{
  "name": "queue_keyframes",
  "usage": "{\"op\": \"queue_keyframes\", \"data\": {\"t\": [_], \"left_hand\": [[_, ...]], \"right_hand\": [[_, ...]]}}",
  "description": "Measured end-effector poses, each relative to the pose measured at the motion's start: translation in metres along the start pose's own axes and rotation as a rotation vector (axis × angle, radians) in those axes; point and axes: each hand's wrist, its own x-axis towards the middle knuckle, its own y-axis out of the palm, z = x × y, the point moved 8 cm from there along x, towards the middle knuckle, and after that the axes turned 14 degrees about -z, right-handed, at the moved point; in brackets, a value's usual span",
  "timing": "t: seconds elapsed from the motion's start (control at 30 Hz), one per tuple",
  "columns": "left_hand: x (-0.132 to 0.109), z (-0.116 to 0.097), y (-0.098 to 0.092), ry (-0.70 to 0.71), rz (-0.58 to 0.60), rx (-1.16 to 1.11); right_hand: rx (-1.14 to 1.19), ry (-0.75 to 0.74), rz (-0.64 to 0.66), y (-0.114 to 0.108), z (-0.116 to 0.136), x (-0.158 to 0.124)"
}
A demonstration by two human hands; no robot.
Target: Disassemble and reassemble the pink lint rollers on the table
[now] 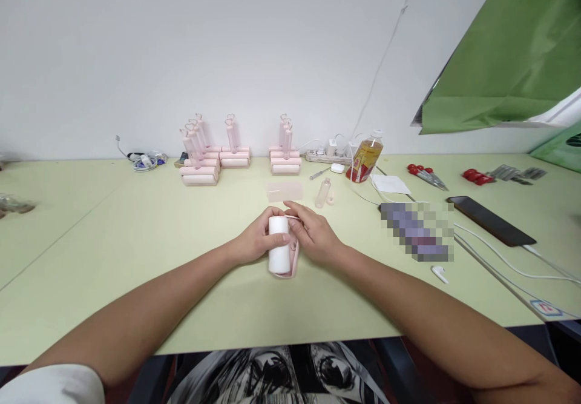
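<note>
At the middle of the pale green table (136, 240) my left hand (254, 241) and my right hand (313, 234) both hold a small lint roller (279, 248), a white paper roll seated in a pink frame. The left hand grips the white roll from the left side. My right hand's fingers curl on the pink frame at the right and top. Just beyond the hands lie a translucent pink cover (284, 191) and a small clear tube (322, 192).
Stacks of finished pink lint rollers (200, 168) with upright handles stand at the back by the wall. A power strip (327, 157), a drink bottle (365, 158), red-handled tools (424, 174), a black phone (490, 220), white cables and an earbud (439, 274) lie to the right.
</note>
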Motion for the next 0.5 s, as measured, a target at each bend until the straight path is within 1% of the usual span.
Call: {"op": "queue_keyframes", "data": {"t": [0.13, 0.23, 0.3, 0.43, 0.5], "left_hand": [[-0.002, -0.006, -0.001, 0.006, -0.041, 0.023], [-0.003, -0.009, 0.0, 0.0, 0.008, 0.034], [-0.003, -0.008, 0.0, -0.02, 0.052, 0.07], [0.001, -0.004, -0.008, -0.021, 0.087, 0.194], [0.003, -0.005, -0.011, -0.008, 0.108, 0.229]], "right_hand": [[0.087, 0.058, 0.022, 0.005, -0.003, -0.001], [0.197, 0.122, 0.04, 0.008, -0.006, -0.003], [0.277, 0.162, 0.07, 0.01, -0.008, -0.004], [0.368, 0.212, 0.143, 0.009, -0.009, -0.006], [0.415, 0.275, 0.186, 0.01, -0.011, -0.007]]}}
